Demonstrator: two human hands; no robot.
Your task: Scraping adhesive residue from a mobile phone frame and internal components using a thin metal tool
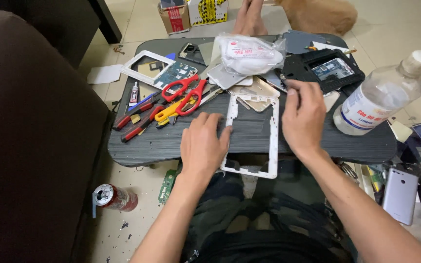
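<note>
Low dark ribbed table [317,141] on a pale tiled floor [395,29], crowded with red-handled scissors [187,92], pliers [132,119], a clear bottle [381,97] and a bagged white mask [249,53]; dented can [115,197] down beside it. White phone frame [274,141] flat at the near edge, overhanging the lap; left hand [201,146] pressed on its left side, fingers spread flat; right hand [304,117] just right of its top corner, fingers curled loosely, clamped on nothing visible.

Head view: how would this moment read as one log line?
left hand: flat on white phone frame | right hand: on frame's right edge | frame: overhangs table front | scissors: idle, left
</note>
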